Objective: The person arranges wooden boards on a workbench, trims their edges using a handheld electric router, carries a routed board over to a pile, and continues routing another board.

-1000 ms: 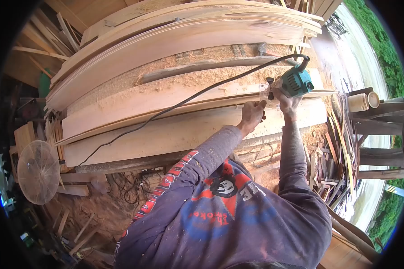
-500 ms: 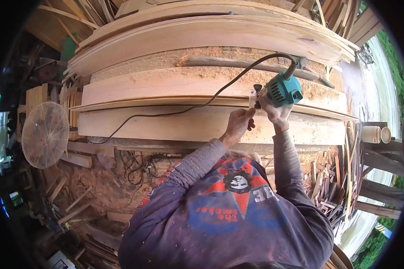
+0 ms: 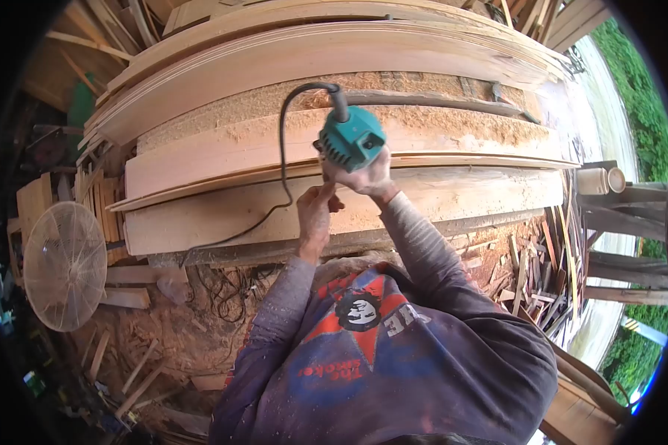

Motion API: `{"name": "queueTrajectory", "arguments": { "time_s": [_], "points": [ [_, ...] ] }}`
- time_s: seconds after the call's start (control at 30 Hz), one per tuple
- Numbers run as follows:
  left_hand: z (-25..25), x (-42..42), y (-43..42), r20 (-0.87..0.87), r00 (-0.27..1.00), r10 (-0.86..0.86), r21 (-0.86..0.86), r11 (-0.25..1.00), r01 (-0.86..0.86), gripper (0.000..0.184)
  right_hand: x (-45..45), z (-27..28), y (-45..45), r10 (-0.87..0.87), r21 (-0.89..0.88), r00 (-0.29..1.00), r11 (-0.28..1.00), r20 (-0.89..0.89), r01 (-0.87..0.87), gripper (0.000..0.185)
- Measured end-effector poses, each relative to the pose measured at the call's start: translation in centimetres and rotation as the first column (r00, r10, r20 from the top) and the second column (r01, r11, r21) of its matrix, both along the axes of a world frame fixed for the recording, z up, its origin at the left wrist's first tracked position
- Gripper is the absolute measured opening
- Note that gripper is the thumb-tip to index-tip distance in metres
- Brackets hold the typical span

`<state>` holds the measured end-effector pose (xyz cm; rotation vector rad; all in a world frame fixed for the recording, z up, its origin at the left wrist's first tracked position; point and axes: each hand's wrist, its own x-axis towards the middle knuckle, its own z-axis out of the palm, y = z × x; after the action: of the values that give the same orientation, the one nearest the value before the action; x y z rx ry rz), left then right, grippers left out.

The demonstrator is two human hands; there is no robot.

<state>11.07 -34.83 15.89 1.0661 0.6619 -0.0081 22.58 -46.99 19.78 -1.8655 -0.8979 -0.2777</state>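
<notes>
A teal trim router (image 3: 356, 141) is held up over the boards, its motor end facing me. My right hand (image 3: 365, 176) is wrapped round the router's lower body. Just left of it, my left hand (image 3: 316, 213) has its thumb and fingers closed at the router's base, which is mostly hidden behind the hands. A black power cord (image 3: 283, 148) loops from the router's top and runs down to the left across the near board (image 3: 453, 200). A thin board edge (image 3: 223, 179) runs behind that board.
Sawdust-covered planks (image 3: 223, 152) and a stack of wide boards (image 3: 289, 63) lie beyond. A round fan (image 3: 65, 265) stands at the left. Scrap strips (image 3: 531, 274) are piled at the right, near a pale container (image 3: 592, 181). Tangled cable (image 3: 226, 293) and wood chips cover the ground.
Both hands have moved left with the router, relative to the boards. The router has turned, so its clear base and knobs are now hidden. The cord now bends in a tighter loop.
</notes>
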Motion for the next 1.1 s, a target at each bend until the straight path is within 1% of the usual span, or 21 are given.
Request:
{"name": "queueTrajectory", "arguments": {
  "time_s": [0.03,0.1,0.13,0.17,0.2,0.23,0.3,0.33,0.43,0.5,0.57,0.63,0.67,0.73,0.8,0.87,0.93,0.97,1.03,1.1],
  "points": [
    [0.5,-0.5,1.8,-0.008,1.000,0.018,0.016,1.000,-0.018,0.033,-0.7,1.2,2.8,0.168,0.342,0.921,0.939,-0.350,-0.041,0.083],
    [-0.3,-1.6,5.5,0.013,0.999,0.045,0.026,0.999,-0.045,0.033,-1.5,1.2,6.3,0.120,0.269,0.932,0.963,-0.343,-0.025,0.086],
    [-0.5,-2.2,7.3,0.023,0.998,0.059,0.029,0.998,-0.059,0.032,-1.8,1.3,8.0,0.087,0.237,0.946,0.972,-0.313,-0.012,0.087],
    [-0.2,-2.6,8.7,0.004,0.998,0.066,0.028,0.997,-0.066,0.028,-2.3,1.5,9.5,0.060,0.206,0.957,0.979,-0.285,0.000,0.088],
    [-0.3,-3.1,10.0,0.011,0.998,0.060,0.026,0.998,-0.061,0.021,-2.6,2.1,10.5,0.069,0.215,0.965,0.977,-0.251,-0.014,0.088],
    [-0.2,-3.4,10.7,0.005,0.999,0.040,0.018,0.999,-0.040,0.021,-2.9,2.5,11.4,0.079,0.224,0.973,0.974,-0.218,-0.029,0.089],
    [0.1,-3.4,11.4,-0.018,0.996,0.091,0.013,0.996,-0.091,0.015,-2.9,1.7,11.9,0.054,0.215,0.976,0.976,-0.211,-0.007,0.089],
    [0.2,-3.3,11.4,-0.011,0.997,0.083,-0.003,0.997,-0.083,0.013,-2.8,1.7,11.8,0.052,0.215,0.974,0.977,-0.219,-0.004,0.089],
    [0.1,-2.6,9.7,-0.011,1.000,0.024,-0.015,1.000,-0.024,0.017,-2.4,1.7,9.7,0.019,0.185,0.973,0.982,-0.230,0.025,0.091],
    [0.4,-1.9,7.4,-0.014,1.000,-0.019,-0.018,1.000,0.019,0.020,-2.1,1.7,7.1,-0.025,0.147,0.975,0.987,-0.221,0.059,0.093],
    [0.3,-0.8,4.4,0.003,0.996,-0.086,-0.024,0.996,0.086,0.028,-1.6,2.1,3.4,-0.089,0.119,0.984,0.987,-0.157,0.108,0.093],
    [0.3,0.7,0.5,0.009,0.989,-0.146,-0.062,0.987,0.146,0.028,-0.7,1.9,-1.0,-0.200,0.020,0.980,0.980,-0.023,0.200,0.088],
    [0.1,1.5,-1.7,0.005,0.983,-0.182,-0.075,0.980,0.182,0.028,-0.2,1.5,-3.5,-0.247,-0.082,0.961,0.962,0.126,0.259,0.087],
    [-0.1,3.4,-6.2,0.004,0.967,-0.256,-0.080,0.963,0.256,0.027,0.7,1.8,-8.6,-0.284,-0.149,0.918,0.931,0.278,0.333,0.069],
    [-0.3,5.3,-11.0,0.022,0.945,-0.327,-0.108,0.939,0.327,0.031,1.8,2.6,-13.8,-0.299,-0.188,0.864,0.897,0.406,0.399,0.051],
    [-0.4,6.9,-15.8,0.009,0.934,-0.358,-0.098,0.929,0.357,0.032,3.0,2.8,-19.1,-0.325,-0.199,0.847,0.878,0.421,0.436,0.034],
    [-0.6,8.6,-20.6,0.046,0.900,-0.433,-0.132,0.890,0.435,0.026,3.7,2.1,-24.3,-0.385,-0.183,0.889,0.883,0.246,0.433,0.029],
    [-0.8,9.4,-23.1,0.068,0.898,-0.435,-0.142,0.886,0.440,0.031,4.1,2.0,-27.0,-0.409,-0.176,0.887,0.877,0.214,0.446,0.029],
    [0.2,11.2,-27.7,0.069,0.879,-0.471,-0.134,0.869,0.476,0.045,5.3,1.9,-31.9,-0.449,-0.175,0.861,0.853,0.238,0.493,0.027],
    [0.9,12.7,-31.8,0.068,0.858,-0.509,-0.124,0.849,0.514,0.053,6.4,1.8,-36.5,-0.476,-0.186,0.811,0.811,0.340,0.555,0.026]
  ]
}}
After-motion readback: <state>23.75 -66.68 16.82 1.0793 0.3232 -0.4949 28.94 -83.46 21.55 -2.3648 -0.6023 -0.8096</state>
